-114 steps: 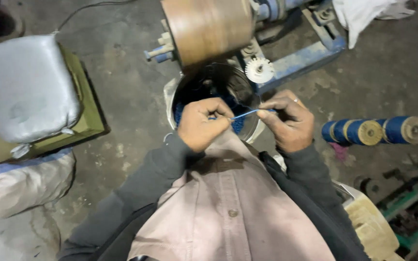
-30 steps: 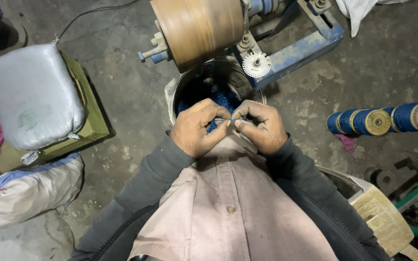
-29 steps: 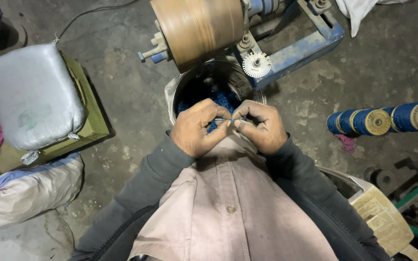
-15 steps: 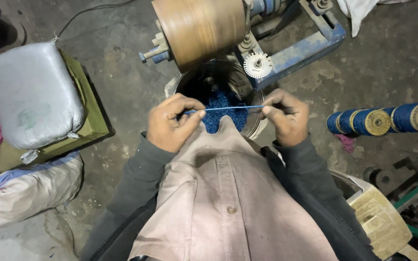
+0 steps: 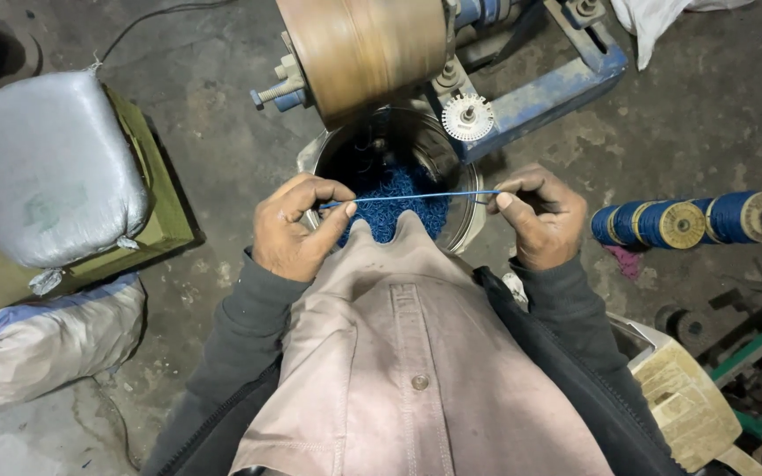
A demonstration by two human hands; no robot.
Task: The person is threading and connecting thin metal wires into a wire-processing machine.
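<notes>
A blue thread (image 5: 416, 197) is held taut, pinched by the fingers of the left hand (image 5: 297, 229) and right hand (image 5: 540, 216). The stretching step seems in hand; below the fingers sits a metal bucket (image 5: 465, 231), and steady tension is called for next.

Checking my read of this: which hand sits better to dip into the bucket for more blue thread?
Probably the left hand: it hovers over the bucket's rim, above the blue thread. The right hand sits outside it.
</notes>
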